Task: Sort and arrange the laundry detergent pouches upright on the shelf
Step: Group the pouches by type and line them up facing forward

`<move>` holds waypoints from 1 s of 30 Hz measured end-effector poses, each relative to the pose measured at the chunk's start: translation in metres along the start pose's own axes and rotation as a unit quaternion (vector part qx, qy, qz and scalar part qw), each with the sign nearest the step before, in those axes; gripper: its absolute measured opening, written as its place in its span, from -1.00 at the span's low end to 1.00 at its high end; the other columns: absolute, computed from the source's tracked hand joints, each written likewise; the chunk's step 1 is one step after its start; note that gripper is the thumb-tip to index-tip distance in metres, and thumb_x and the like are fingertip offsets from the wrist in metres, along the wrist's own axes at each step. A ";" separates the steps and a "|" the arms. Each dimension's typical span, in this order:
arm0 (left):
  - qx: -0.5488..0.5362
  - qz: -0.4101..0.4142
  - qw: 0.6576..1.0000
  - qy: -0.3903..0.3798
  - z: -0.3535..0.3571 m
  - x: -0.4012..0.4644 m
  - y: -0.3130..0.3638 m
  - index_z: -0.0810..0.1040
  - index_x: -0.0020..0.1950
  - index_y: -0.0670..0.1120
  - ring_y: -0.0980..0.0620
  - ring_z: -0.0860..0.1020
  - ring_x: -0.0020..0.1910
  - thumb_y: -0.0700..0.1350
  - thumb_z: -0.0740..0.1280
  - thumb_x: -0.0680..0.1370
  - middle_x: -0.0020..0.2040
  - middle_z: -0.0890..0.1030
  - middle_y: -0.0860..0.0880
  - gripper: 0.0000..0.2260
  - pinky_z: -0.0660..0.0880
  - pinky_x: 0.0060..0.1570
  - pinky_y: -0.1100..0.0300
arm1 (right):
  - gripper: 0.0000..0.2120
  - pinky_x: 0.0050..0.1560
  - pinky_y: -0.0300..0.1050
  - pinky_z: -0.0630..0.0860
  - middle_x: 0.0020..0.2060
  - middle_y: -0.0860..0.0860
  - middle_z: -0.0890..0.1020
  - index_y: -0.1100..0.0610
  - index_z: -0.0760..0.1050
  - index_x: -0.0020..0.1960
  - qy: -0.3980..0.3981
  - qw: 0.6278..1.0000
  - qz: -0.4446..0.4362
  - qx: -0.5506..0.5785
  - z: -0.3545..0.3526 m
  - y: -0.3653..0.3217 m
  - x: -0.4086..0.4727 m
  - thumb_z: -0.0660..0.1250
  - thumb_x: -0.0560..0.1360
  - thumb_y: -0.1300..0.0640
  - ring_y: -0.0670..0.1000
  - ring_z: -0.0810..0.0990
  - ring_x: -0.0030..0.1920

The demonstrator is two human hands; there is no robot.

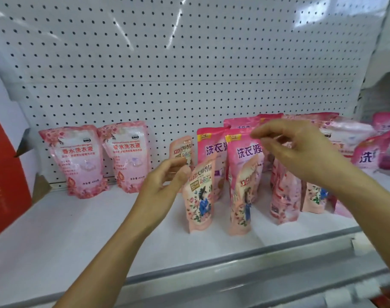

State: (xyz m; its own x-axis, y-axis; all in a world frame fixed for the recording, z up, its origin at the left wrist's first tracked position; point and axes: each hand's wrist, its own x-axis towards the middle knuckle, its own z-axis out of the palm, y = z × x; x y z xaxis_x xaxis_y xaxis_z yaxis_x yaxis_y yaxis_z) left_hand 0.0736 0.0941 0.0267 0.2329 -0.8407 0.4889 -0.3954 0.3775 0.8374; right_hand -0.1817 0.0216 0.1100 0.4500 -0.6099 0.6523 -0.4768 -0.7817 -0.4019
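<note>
Our left hand (167, 181) hangs loose-fingered beside a peach pouch (199, 196); at two o'clock our right hand (300, 150) is relaxed, holding nothing, above pouches standing on the shelf (78, 230).

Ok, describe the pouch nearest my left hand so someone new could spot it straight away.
Start at the white pegboard shelf and skip the two pale pink floral pouches leaning against its back. Right of centre, the front row begins with a slim peach pouch showing a blue-robed figure, standing beside the left hand; its neighbours behind are brighter pink.
</note>
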 end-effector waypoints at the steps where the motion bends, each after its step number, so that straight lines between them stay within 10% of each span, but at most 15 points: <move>1: 0.007 -0.006 1.000 -0.007 0.004 -0.002 0.000 0.51 0.17 0.19 0.32 0.57 0.05 0.26 0.30 0.39 0.07 0.63 0.27 -0.62 0.53 0.00 0.33 | -0.72 -0.05 -0.52 0.38 -0.02 -0.25 0.61 -0.01 0.61 0.13 -0.040 0.999 -0.009 -0.014 0.001 0.003 -0.001 0.29 0.55 0.30 -0.36 0.52 -0.05; 10: 0.053 -0.037 0.998 0.005 0.021 0.000 -0.003 0.55 0.16 0.22 0.35 0.58 0.01 0.11 0.44 0.47 0.05 0.64 0.30 -0.72 0.51 -0.17 0.46 | -0.58 0.36 -0.09 0.33 0.28 -0.17 0.51 -0.09 0.48 0.31 -0.226 0.963 -0.063 -0.135 0.009 0.016 0.009 0.33 0.51 0.23 -0.15 0.41 0.29; 18: 0.024 -0.061 0.996 0.067 0.019 0.003 -0.010 0.65 -0.11 0.14 0.09 0.71 -0.19 -0.12 0.38 0.57 -0.17 0.73 0.09 -0.84 0.66 -0.21 0.06 | -0.95 0.00 -0.03 0.54 -0.16 -0.10 0.67 0.06 0.63 -0.06 -0.205 0.968 -0.039 -0.136 0.018 0.014 0.011 0.42 0.49 0.12 -0.05 0.62 -0.07; 30: -0.021 -0.092 0.994 0.058 0.005 0.010 -0.017 0.67 -0.11 0.07 0.07 0.71 -0.19 -0.10 0.40 0.55 -0.19 0.74 0.05 -0.91 0.60 -0.25 0.18 | -0.85 -0.17 -0.01 0.54 -0.34 -0.11 0.61 0.01 0.54 -0.24 -0.180 0.978 -0.014 -0.107 0.019 0.015 0.011 0.41 0.51 0.11 -0.10 0.57 -0.29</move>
State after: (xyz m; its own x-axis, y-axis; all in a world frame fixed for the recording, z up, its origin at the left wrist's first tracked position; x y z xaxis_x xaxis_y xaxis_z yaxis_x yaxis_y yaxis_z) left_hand 0.0781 0.0780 0.0163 0.4003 -0.8468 0.3501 -0.3005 0.2396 0.9232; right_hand -0.1693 0.0008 0.0995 0.6835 -0.6250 0.3771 -0.5903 -0.7772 -0.2180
